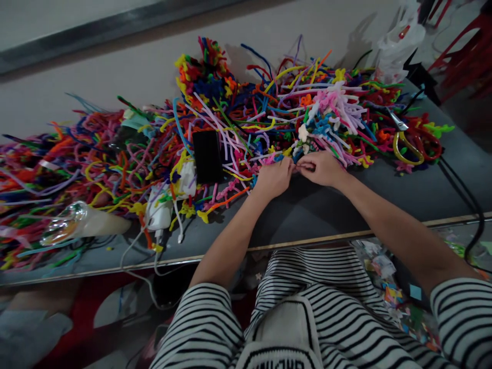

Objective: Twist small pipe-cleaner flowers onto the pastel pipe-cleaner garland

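Both hands meet over the dark table [319, 210], at the front edge of a big heap of coloured pipe cleaners [246, 118]. My left hand [275, 177] has its fingers closed near the fingertips of my right hand [322, 168], whose thumb and finger are pinched together. What lies between the fingertips is too small to make out. Just beyond the hands is a bundle of pink, white and blue fuzzy stems [332, 115]. A black phone [208, 157] rests on the heap to the left of my left hand.
Yellow-handled scissors [407, 148] lie at the right beside red handles. A white charger [159, 210] with cables and a clear plastic cup [88, 223] are at the left. A plastic bag [395, 51] stands at the back right. A black cable [467, 200] crosses the right edge.
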Demonstrator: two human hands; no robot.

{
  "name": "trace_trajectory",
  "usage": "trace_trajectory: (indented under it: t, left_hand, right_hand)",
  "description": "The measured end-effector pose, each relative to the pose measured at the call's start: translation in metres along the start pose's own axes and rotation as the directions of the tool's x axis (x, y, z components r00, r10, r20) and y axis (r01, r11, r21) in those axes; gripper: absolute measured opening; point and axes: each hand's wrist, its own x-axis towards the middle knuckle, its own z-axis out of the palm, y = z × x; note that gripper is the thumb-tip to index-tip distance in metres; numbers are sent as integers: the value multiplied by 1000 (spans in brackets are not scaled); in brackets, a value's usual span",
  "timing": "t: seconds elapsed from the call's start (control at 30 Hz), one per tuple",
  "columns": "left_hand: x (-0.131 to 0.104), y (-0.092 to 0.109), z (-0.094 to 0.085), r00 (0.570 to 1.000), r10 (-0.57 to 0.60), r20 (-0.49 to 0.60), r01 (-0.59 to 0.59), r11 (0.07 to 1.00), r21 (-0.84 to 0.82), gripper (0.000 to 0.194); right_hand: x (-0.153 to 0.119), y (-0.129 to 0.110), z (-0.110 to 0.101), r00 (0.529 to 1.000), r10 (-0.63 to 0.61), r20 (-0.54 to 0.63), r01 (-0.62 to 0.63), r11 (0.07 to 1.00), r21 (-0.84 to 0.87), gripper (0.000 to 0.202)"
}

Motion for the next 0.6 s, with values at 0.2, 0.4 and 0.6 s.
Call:
trace_trajectory:
  t: [0.2, 0.4, 0.6]
  left_hand:
    - [3, 8, 2, 931, -294, 216, 365, 766, -529, 28]
    - [4, 6, 6, 969, -234, -79, 162, 845, -510, 16]
    - [3, 6, 8, 959, -255, -127, 159, 850, -503, 18]
  right_hand:
    - [-2, -4, 0, 998, -2, -61, -3, 997, -80, 21]
    - [3, -1, -2, 995, 93, -38, -88, 989, 116, 28]
    - [2, -4, 1, 986, 163, -23, -151, 951, 269, 38]
